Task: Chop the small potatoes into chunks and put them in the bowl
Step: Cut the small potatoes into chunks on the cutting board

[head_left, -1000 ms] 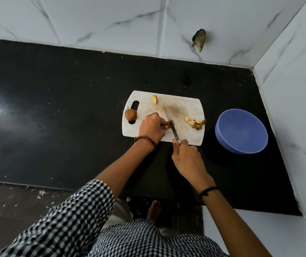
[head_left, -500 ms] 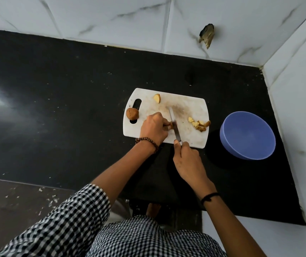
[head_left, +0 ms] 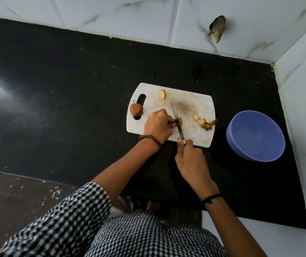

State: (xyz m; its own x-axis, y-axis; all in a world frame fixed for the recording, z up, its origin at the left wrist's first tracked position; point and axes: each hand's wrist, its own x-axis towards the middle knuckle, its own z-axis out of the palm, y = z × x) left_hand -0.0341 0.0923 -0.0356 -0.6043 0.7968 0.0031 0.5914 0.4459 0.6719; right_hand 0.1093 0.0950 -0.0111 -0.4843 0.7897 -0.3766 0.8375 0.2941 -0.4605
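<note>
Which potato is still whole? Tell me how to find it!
Look at the white cutting board on the black counter. At its left end, beside the handle slot, sits a round brown potato. It alone keeps all its skin; the others are cut, yellow pieces.

Head view looks steeply down, near the counter

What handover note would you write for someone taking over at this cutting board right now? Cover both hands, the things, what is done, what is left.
Left hand holds a potato piece on the cutting board. Right hand grips the knife, blade on that piece.
Whole potato at the board's left end, a half at the far edge, chunks at the right end; bowl to the right, no chunks seen inside.
Done: some chunks cut. Left: finish chopping, fill the bowl.
</note>
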